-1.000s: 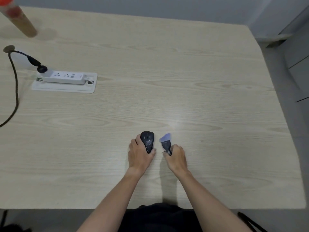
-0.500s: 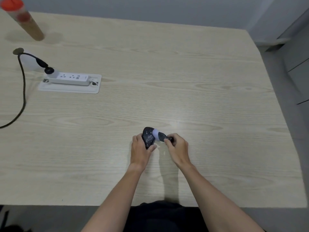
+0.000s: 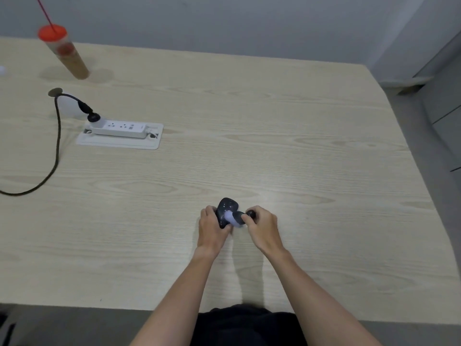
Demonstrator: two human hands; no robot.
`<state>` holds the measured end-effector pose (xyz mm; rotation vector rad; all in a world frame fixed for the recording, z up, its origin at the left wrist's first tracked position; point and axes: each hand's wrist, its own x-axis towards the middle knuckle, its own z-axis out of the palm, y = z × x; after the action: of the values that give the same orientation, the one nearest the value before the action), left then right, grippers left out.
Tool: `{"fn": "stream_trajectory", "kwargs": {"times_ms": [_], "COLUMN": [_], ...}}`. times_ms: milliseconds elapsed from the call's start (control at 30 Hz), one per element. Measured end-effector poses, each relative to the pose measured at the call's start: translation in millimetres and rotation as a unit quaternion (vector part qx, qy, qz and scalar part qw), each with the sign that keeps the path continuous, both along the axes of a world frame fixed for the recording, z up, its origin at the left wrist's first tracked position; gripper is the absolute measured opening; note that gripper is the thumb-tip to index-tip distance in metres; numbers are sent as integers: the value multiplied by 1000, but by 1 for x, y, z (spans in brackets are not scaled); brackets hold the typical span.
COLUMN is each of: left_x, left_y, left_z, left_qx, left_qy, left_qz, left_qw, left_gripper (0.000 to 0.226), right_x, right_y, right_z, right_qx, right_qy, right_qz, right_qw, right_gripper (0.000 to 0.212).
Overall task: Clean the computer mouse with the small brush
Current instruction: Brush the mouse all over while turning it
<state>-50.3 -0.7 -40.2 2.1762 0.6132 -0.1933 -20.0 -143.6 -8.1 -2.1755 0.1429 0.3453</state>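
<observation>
A black computer mouse (image 3: 225, 208), speckled with pale dust, lies on the light wooden table (image 3: 274, 151) near its front edge. My left hand (image 3: 212, 229) grips the mouse from its left side and rear. My right hand (image 3: 263, 229) holds a small brush (image 3: 235, 218) with a dark handle and pale bristles. The bristles press on the mouse's right rear side. The brush's handle end pokes out above my right fingers.
A white power strip (image 3: 119, 128) on a white plate lies at the left, with a black cable (image 3: 56, 146) trailing off the left edge. A drink cup with a red lid and straw (image 3: 63, 54) stands at the far left corner.
My right hand swung the brush from beside the mouse onto it, and the bristles have slid toward the mouse's rear. The view also tilted upward a little.
</observation>
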Motion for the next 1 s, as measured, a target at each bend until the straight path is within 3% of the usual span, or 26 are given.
{"fn": "stream_trajectory", "kwargs": {"times_ms": [67,133,233,433,567,700,800,933,1000], "left_x": [-2,-3,-3,-3,-4,-5,-5,-3,-2], "left_y": [3,6,7,13,15,17,17,19,21], "left_z": [1,0,0,1,0,-2,-2,-3,-6], "left_qx": [6,6,0,-20,-31,-24,-16,-19,-20], "left_qy": [1,2,2,19,21,26,24,23,22], "left_qz": [-12,-19,-22,-25,-23,-28,-33,-27,-27], "left_qw": [1000,1000,1000,999,999,999,999,999,999], "left_gripper": [50,52,55,53,54,57,58,53,52], "right_x": [3,8,14,26,28,26,25,23,21], "right_y": [-2,-4,1,3,5,3,6,17,21], "right_z": [3,6,9,8,16,14,19,25,22], "right_qx": [-52,-19,26,-67,16,-131,-122,-30,-89], "right_qy": [-23,-21,30,14,59,34,-6,36,41], "right_qz": [-32,-63,-4,-6,1,22,-3,77,119], "right_qw": [998,998,999,998,998,991,992,996,988], "right_gripper": [16,17,10,14,16,19,17,18,18]}}
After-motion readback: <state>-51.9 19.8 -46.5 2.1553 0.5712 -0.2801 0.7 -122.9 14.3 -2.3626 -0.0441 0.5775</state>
